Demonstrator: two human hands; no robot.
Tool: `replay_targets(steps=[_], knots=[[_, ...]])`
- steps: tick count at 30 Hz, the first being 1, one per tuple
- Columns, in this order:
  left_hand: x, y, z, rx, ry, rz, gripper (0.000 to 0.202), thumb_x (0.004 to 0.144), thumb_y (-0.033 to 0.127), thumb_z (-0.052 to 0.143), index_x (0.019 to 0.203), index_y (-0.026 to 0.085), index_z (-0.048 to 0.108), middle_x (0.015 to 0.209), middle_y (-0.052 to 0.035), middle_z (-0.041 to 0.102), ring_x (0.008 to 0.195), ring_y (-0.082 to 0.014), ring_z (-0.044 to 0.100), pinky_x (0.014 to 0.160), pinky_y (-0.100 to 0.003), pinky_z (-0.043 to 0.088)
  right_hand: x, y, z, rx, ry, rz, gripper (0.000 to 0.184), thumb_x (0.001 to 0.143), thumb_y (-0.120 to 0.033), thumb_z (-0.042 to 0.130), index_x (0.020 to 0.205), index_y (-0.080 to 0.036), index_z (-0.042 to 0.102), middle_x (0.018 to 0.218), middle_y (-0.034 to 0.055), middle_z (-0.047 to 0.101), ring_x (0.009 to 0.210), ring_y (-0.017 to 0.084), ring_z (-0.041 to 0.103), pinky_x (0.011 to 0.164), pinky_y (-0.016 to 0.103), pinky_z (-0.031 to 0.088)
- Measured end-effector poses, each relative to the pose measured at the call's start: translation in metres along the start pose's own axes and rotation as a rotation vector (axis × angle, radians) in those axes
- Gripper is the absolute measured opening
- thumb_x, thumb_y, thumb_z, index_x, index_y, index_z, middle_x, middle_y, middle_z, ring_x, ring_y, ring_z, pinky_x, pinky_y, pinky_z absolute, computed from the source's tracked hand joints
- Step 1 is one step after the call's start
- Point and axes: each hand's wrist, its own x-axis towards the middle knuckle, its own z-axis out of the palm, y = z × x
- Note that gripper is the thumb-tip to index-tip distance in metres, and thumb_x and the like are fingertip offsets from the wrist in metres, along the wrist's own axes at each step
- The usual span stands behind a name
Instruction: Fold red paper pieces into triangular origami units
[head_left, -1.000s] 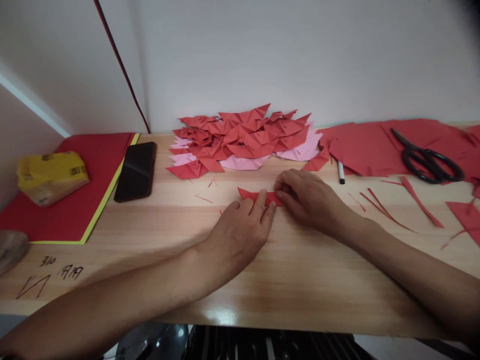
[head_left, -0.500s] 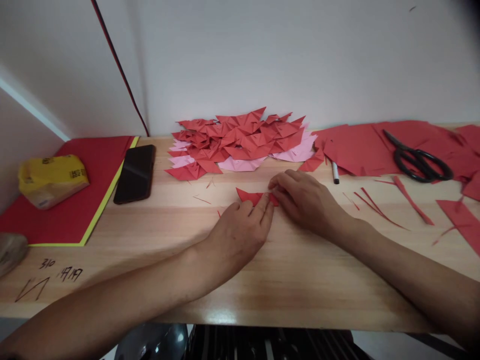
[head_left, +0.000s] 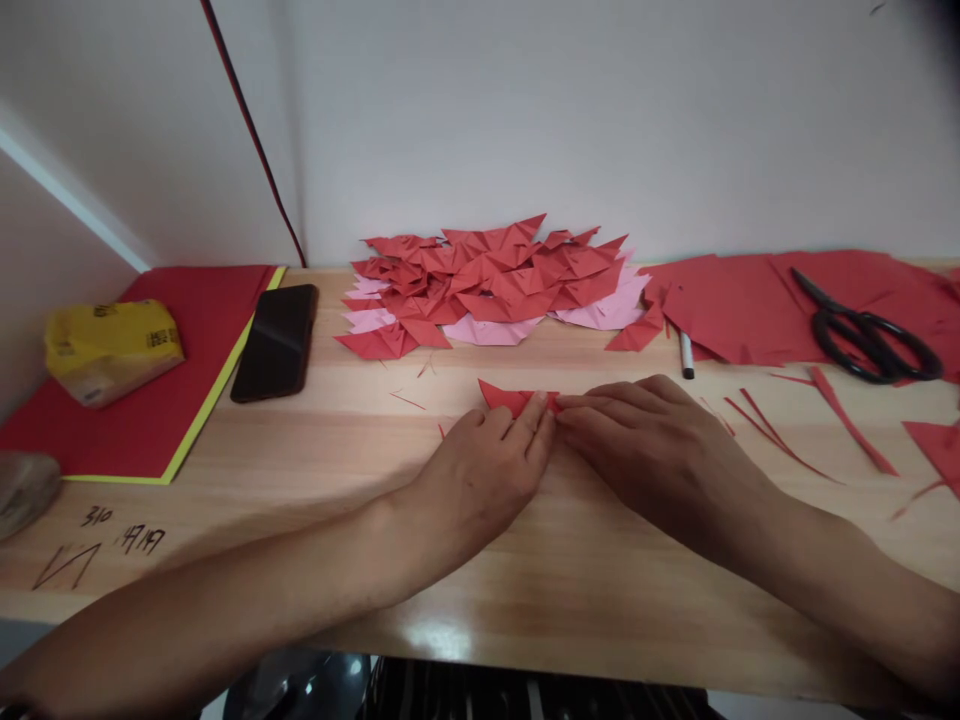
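Observation:
A small folded piece of red paper (head_left: 504, 397) lies on the wooden table, its pointed left corner sticking up. My left hand (head_left: 496, 462) holds it against the tabletop, with fingertips pressed near its middle. Over its right end, my right hand (head_left: 660, 440) has its fingers close together, the tips touching the paper right beside the left fingertips. Both hands cover much of the paper's right part and lower edge. Behind them, a heap of folded red and pink paper pieces (head_left: 495, 275) rests along the wall.
Black-handled scissors (head_left: 874, 335) lie on red paper sheets (head_left: 750, 300) at the right, near a marker (head_left: 686, 355) and cut strips (head_left: 851, 420). On the left are a phone (head_left: 275, 343), a yellow packet (head_left: 112, 345) and a red sheet (head_left: 202, 380) with a yellow edge.
My right hand has shifted right and lower, and its fingers now lie flatter over the paper's right end. My left hand stays on the paper. The view has shifted slightly.

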Motion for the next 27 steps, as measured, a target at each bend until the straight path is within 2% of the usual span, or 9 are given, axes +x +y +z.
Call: replay_targets(steps=[7, 16, 23, 27], knots=[[0.0017, -0.0013, 0.0019, 0.007, 0.012, 0.008, 0.049, 0.09, 0.002, 0.034, 0.138, 0.002, 0.045, 0.14, -0.0168, 0.051, 0.089, -0.0191, 0.063, 0.067, -0.031, 0.053, 0.0017, -0.0061, -0.0002, -0.092, -0.098, 0.038, 0.016, 0.09, -0.007, 0.048, 0.09, -0.016, 0.061, 0.092, 0.0051, 0.071, 0.084, 0.022, 0.062, 0.072, 0.036, 0.041], [0.001, -0.0006, 0.0016, 0.021, 0.005, 0.006, 0.049, 0.089, 0.001, 0.037, 0.138, 0.001, 0.044, 0.138, -0.0183, 0.053, 0.088, -0.019, 0.063, 0.068, -0.032, 0.054, 0.001, -0.0038, 0.0017, -0.081, -0.093, 0.049, 0.018, 0.092, -0.009, 0.046, 0.098, -0.016, 0.062, 0.098, 0.0064, 0.072, 0.094, 0.026, 0.06, 0.075, 0.036, 0.042], [0.0024, -0.0008, 0.0003, 0.013, -0.039, 0.007, 0.049, 0.09, 0.003, 0.037, 0.139, 0.003, 0.043, 0.138, -0.0197, 0.052, 0.085, -0.0181, 0.064, 0.066, -0.031, 0.052, 0.004, -0.0012, 0.0022, -0.037, -0.108, 0.136, 0.02, 0.094, -0.016, 0.043, 0.096, -0.016, 0.062, 0.08, 0.006, 0.07, 0.081, 0.023, 0.063, 0.07, 0.035, 0.042], [0.0033, -0.0015, 0.0006, 0.015, -0.028, 0.014, 0.048, 0.09, 0.003, 0.036, 0.137, 0.003, 0.046, 0.138, -0.0201, 0.052, 0.084, -0.0183, 0.064, 0.067, -0.031, 0.053, 0.0043, 0.0001, 0.0, 0.013, -0.166, 0.146, 0.02, 0.095, -0.019, 0.043, 0.097, -0.017, 0.063, 0.079, 0.0063, 0.069, 0.08, 0.023, 0.062, 0.071, 0.035, 0.043]])
